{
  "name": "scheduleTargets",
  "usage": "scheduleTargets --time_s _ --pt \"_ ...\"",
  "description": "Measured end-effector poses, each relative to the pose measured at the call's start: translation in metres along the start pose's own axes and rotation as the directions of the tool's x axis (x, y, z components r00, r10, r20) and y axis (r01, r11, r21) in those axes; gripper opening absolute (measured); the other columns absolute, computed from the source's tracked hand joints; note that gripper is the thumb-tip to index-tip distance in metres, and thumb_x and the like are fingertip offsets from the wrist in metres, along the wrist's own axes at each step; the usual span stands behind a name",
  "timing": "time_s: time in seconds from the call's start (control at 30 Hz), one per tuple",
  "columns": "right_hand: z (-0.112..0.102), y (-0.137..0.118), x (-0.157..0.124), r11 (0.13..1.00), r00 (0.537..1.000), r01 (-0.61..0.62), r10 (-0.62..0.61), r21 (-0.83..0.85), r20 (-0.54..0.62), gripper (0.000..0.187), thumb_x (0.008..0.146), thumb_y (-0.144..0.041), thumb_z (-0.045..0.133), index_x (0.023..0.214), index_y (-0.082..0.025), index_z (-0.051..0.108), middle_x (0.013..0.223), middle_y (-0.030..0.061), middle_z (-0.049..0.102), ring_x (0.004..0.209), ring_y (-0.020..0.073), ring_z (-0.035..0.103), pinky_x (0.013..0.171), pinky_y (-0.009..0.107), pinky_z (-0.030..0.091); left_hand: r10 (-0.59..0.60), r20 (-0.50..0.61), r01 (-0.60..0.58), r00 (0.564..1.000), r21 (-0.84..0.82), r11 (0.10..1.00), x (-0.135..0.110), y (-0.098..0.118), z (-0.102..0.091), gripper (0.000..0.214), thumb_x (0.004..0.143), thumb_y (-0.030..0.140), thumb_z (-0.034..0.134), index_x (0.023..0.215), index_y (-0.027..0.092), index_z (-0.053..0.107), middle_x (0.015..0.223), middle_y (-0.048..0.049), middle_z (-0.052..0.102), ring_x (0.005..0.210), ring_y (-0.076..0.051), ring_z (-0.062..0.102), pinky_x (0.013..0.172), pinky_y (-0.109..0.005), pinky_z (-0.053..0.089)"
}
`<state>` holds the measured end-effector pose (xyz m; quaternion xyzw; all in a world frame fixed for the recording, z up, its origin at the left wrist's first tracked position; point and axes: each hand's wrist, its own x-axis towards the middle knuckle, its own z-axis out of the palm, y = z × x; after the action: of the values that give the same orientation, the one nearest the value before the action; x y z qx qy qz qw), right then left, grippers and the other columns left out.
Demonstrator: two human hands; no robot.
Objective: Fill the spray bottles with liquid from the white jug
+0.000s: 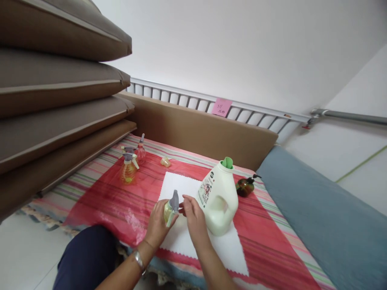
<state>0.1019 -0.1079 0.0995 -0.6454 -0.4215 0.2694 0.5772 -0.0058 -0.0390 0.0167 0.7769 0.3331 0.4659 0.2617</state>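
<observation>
My left hand is wrapped round a small yellowish spray bottle with a grey head and a pale trigger. The bottle is held above a white scallop-edged sheet. Close by on its right, my right hand has its fingers stretched out and holds nothing that I can see. Whether its fingertips touch the bottle is not clear. Just beyond that hand, a large pale-green jug with a handle, a printed label and a green spout stands on the sheet.
Yellow spray bottle and pinkish bottle stand at left on red plastic sheeting. A small yellowish cap lies behind. At right is a brown pump bottle. Stacked cushions rise left; a brown board stands behind.
</observation>
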Motion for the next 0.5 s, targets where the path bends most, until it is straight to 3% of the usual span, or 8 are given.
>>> scheduleTargets --time_s 0.17,0.33,0.43,0.5 --pt "0.003 -0.025 0.007 0.952 0.997 0.002 0.022 -0.305 0.075 0.05 0.076 -0.043 0.057 0.118 -0.017 0.052 0.066 -0.0015 0.061 0.063 0.0163 0.059 0.059 0.025 0.042 0.035 0.011 -0.035 0.999 -0.003 0.999 -0.001 -0.001 0.001 0.038 0.077 0.027 0.059 0.111 0.019 0.046 0.103 -0.0102 0.058 0.098 -0.026 0.055 0.085 -0.044 0.046" --pt "0.004 -0.05 0.009 0.801 0.995 0.04 0.024 -0.597 0.099 0.042 0.072 -0.023 0.051 0.113 -0.021 0.059 0.072 0.0019 0.066 0.067 0.0188 0.06 0.061 0.027 0.041 0.013 -0.015 -0.012 1.0 0.004 1.0 -0.002 -0.008 0.0 0.039 0.076 0.026 0.06 0.112 0.018 0.046 0.104 -0.0101 0.058 0.098 -0.025 0.056 0.085 -0.043 0.047" --pt "-0.008 -0.075 0.009 0.738 0.994 0.105 -0.062 -0.667 0.088 0.039 0.073 -0.022 0.049 0.109 -0.023 0.062 0.081 0.004 0.068 0.074 0.0212 0.061 0.068 0.031 0.042 0.011 -0.028 -0.01 1.0 0.036 0.999 -0.002 -0.01 0.0 0.038 0.078 0.026 0.058 0.112 0.019 0.046 0.105 -0.0098 0.057 0.099 -0.025 0.056 0.087 -0.044 0.046" --pt "-0.023 -0.091 0.01 0.762 0.992 0.117 -0.116 -0.637 0.043 0.036 0.074 -0.024 0.049 0.108 -0.025 0.063 0.084 0.0032 0.069 0.075 0.0209 0.062 0.068 0.031 0.044 0.015 -0.034 -0.013 0.999 0.05 0.999 -0.003 -0.012 0.001 0.039 0.078 0.029 0.059 0.113 0.019 0.046 0.103 -0.0091 0.058 0.098 -0.024 0.056 0.086 -0.044 0.046"
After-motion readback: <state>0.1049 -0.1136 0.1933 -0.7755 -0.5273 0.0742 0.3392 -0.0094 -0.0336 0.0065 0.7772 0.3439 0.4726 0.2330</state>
